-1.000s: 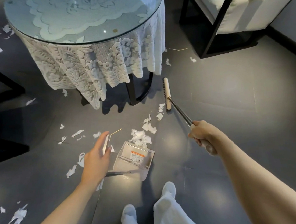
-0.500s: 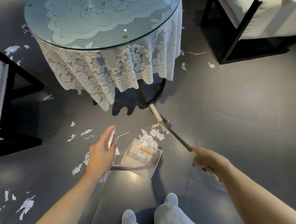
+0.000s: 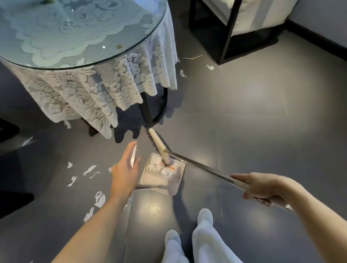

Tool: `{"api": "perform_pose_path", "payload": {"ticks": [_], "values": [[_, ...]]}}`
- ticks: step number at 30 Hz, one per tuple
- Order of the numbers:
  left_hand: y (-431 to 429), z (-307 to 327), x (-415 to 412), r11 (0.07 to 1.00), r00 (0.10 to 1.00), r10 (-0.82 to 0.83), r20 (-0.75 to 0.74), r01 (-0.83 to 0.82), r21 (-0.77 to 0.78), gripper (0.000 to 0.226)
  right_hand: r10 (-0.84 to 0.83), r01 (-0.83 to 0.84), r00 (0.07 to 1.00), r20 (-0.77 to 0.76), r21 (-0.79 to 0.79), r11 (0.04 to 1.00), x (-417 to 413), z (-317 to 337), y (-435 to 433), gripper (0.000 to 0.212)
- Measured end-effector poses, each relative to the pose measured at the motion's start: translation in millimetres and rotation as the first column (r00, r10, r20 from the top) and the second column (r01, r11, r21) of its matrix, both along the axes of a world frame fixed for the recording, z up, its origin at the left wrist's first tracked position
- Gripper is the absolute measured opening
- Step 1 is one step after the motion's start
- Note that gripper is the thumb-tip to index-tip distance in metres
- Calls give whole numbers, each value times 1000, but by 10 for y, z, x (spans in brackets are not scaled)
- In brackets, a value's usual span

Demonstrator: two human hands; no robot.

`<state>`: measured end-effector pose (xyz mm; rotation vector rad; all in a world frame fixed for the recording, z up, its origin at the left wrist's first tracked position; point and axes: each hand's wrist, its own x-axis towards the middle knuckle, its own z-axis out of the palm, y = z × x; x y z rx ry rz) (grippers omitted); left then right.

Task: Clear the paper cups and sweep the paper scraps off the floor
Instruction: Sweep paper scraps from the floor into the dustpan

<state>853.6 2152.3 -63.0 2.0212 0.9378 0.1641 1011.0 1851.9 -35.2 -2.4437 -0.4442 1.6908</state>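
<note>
Though blurred, dustpan (image 3: pixel 175 188) contents (perhaps scraps (image 3: pixel 153 167))

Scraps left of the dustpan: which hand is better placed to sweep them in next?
Right: the right hand grips the broom, whose head rests at the dustpan; the left hand only holds the dustpan handle.

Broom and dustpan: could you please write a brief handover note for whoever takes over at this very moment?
Left hand holds the dustpan by its upright handle.
Right hand grips the broom, with its head at the pan's mouth.
Done: some swept scraps lie in the dustpan.
Left: loose scraps on the floor to the left, more beyond the table and near the chair. No paper cups in view.
</note>
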Motion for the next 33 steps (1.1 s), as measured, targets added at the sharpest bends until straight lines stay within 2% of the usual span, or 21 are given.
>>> {"api": "perform_pose_path", "payload": {"ticks": [5, 10, 15, 20, 24, 26, 33], "values": [[-13, 43, -139, 993, 993, -114, 6, 114, 40, 46, -101, 101, 988, 118, 13, 995, -168, 123, -149, 73], [-135, 48, -282, 983, 983, -182, -25, 182, 25, 47, -116, 146, 952, 283, -88, 985, -412, 89, -322, 72], [-191, -38, -317, 947, 947, -314, -74, 318, 44, 47, -127, 173, 941, 314, -122, 977, -696, -181, -244, 63], [-147, -160, -218, 957, 957, -279, -83, 284, 54, 46, -112, 143, 966, 233, -120, 982, -869, -467, 16, 63], [-75, -207, -131, 968, 968, -246, -50, 248, 34, 45, -85, 85, 996, 16, -59, 995, -1040, -528, 214, 66], [-99, -193, -154, 968, 967, -249, -49, 250, 25, 45, -134, 133, 989, -60, -22, 991, -1017, -444, 191, 69], [-186, -3, -546, 985, 983, -173, -55, 171, -29, 47, -233, 239, 967, -101, 57, 969, -825, -143, -53, 75]]}}
